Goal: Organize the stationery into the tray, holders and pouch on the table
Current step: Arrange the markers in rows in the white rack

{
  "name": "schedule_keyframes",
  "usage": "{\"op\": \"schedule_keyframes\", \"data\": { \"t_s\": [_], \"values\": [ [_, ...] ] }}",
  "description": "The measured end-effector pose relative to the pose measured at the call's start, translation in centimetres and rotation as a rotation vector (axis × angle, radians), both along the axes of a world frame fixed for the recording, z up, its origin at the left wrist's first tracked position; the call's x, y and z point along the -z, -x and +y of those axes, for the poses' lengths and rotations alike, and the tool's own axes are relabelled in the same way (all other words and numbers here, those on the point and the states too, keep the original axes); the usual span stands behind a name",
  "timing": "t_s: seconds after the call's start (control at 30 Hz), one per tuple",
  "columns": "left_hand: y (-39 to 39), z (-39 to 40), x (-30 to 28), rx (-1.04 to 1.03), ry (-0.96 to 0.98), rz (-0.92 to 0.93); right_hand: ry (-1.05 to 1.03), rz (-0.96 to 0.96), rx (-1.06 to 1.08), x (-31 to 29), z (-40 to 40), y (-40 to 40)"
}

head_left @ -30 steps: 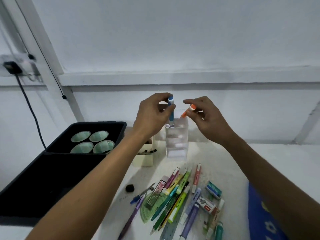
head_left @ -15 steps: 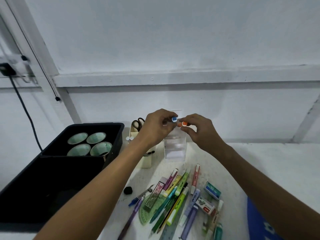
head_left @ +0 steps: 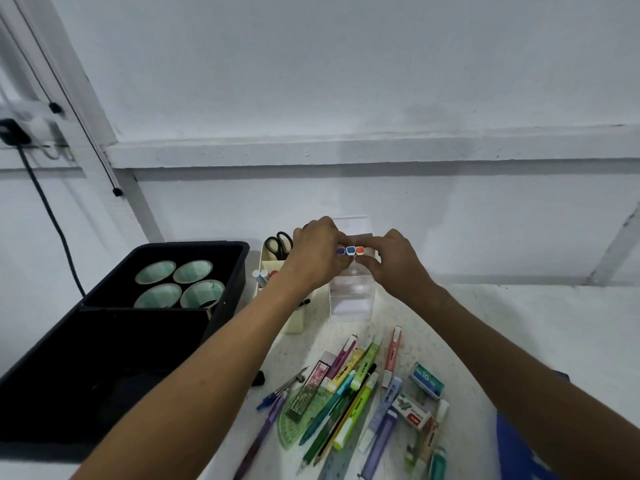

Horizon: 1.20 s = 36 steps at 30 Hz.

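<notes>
Clear glossy plastic holder (head_left: 351, 299), matt black plastic tray (head_left: 104, 358), speckled rough table (head_left: 433, 341).

You are wearing no sleeves; your arms are showing bare, and your hands (head_left: 356, 261) are wearing nothing.

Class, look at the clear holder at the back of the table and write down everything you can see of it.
The clear holder looks like transparent plastic, box-shaped with stepped compartments, standing upright beside a cream holder. Three marker ends, purple, blue and orange, stand in a row at its top. The left hand and right hand meet at these ends.
</notes>
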State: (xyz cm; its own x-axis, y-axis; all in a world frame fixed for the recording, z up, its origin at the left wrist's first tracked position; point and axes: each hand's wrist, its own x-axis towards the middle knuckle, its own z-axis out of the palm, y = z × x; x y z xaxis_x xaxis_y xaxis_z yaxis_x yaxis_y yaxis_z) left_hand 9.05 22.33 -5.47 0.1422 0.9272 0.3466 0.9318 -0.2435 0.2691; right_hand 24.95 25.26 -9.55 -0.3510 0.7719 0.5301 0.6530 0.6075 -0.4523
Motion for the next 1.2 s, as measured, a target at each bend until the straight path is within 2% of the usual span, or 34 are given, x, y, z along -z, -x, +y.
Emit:
{"op": "schedule_keyframes", "data": {
  "t_s": [0.37, 0.57, 0.8, 0.93, 1.2],
  "values": [
    [0.2, 0.5, 0.1, 0.010, -0.030, 0.002, -0.002, 0.002, -0.013, 0.2, 0.3, 0.0],
    [0.0, 0.2, 0.1, 0.100, 0.001, -0.125, -0.077, 0.024, -0.029, 1.0, -0.1, -0.1],
    [0.1, 0.4, 0.8, 0.074, 0.022, -0.108, -0.121, 0.010, -0.032, 1.0, -0.2, -0.2],
    [0.0, 0.8, 1.2, 0.032, -0.042, -0.024, -0.147, -0.021, -0.030, 0.6, -0.2, -0.3],
    [0.1, 1.4, 2.1, 0.022, -0.053, -0.064, -0.284, -0.118, 0.009, 0.6, 0.2, 0.2]
  ]
}}
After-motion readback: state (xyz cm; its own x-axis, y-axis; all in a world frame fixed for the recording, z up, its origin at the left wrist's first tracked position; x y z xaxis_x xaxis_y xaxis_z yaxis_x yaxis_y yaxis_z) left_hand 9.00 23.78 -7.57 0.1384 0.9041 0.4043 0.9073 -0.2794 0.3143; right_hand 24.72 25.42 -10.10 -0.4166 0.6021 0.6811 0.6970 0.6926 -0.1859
